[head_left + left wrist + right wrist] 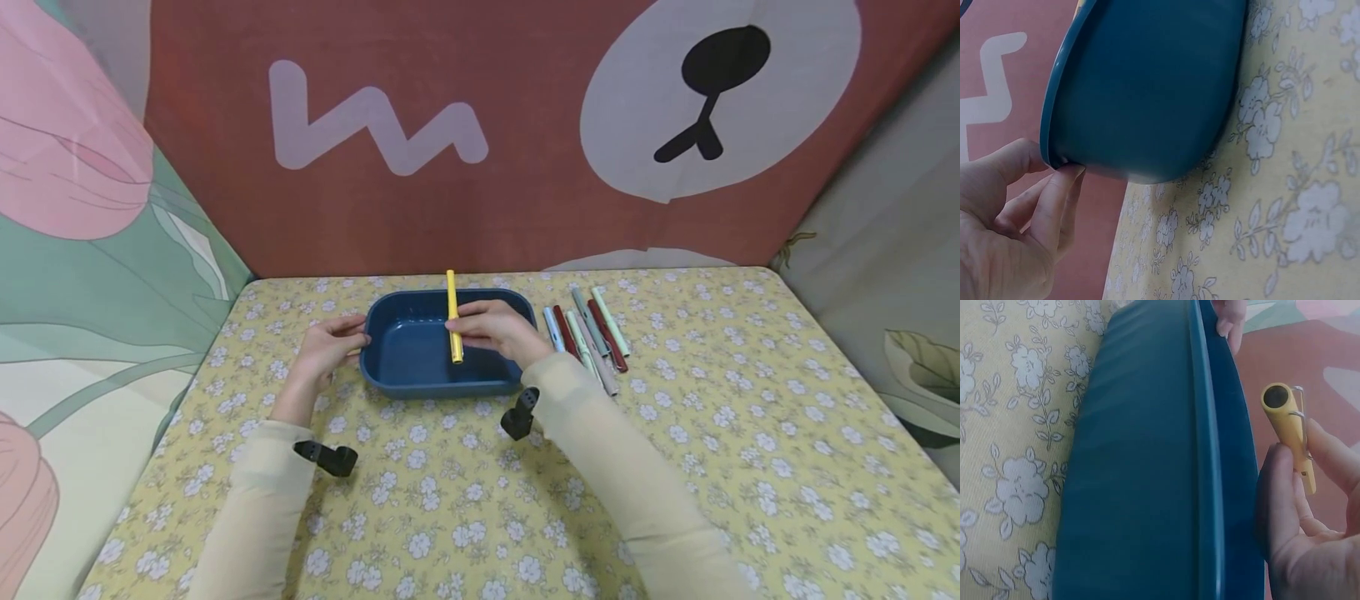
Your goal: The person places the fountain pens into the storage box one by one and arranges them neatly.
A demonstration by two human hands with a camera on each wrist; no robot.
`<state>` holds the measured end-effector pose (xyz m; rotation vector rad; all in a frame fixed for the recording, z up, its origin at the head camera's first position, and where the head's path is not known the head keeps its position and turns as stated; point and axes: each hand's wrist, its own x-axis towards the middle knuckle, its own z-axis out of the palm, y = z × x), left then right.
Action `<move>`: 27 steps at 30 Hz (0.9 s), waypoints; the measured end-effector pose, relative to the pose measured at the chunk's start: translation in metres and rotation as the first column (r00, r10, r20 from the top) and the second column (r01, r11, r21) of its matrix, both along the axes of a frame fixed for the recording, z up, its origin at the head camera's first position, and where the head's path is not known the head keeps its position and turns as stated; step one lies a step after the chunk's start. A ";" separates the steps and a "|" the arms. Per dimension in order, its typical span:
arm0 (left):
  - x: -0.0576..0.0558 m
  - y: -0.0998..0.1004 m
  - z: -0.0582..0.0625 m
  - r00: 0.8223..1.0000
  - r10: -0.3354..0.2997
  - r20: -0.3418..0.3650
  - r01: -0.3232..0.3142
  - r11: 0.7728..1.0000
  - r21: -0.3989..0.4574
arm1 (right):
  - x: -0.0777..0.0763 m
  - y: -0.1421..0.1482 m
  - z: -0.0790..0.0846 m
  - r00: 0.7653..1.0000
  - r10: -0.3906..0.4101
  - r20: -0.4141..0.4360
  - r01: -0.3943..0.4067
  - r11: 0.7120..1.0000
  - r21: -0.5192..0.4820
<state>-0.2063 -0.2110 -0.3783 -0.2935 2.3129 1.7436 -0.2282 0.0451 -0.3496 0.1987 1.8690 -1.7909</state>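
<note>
A dark blue basin (442,389) stands on the table towards its back edge, and the part of its inside that shows holds nothing. My left hand (327,348) pinches the basin's left rim between thumb and fingers, as the left wrist view shows up close with the basin wall (1147,87) beside the hand (1019,219). Above the basin, my right hand (498,327) holds a yellow pen (452,312) lengthwise, pointing away from me. In the right wrist view the yellow pen (1288,422) shows a metal clip and a dark round end, gripped by thumb and fingers of the right hand (1316,537).
Right of the basin lies a loose group of several pens: light blue (553,328), dark red (607,335), grey (592,323) and pale green (611,322). A flowered yellow cloth (420,500) covers the table. Behind it rises a red-brown patterned backdrop (525,217).
</note>
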 end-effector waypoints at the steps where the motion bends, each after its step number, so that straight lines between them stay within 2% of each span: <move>1: 0.000 0.000 0.000 1.000 -0.003 -0.001 0.003 1.000 -0.001 | 0.000 -0.001 0.000 1.000 -0.001 0.001 0.001 1.000 0.002; 10: 0.000 0.004 -0.001 0.999 -0.023 -0.026 0.023 1.000 -0.007 | 0.002 -0.012 -0.004 1.000 -0.006 0.013 0.006 1.000 0.015; 19: 0.001 0.005 -0.002 0.996 -0.074 -0.042 0.073 0.997 -0.012 | 0.004 -0.023 -0.012 1.000 -0.002 0.005 0.002 1.000 0.013; 27: 0.001 0.009 0.000 0.995 -0.092 -0.025 0.091 0.995 -0.029 | 0.007 -0.033 -0.020 1.000 -0.003 -0.006 0.003 1.000 0.029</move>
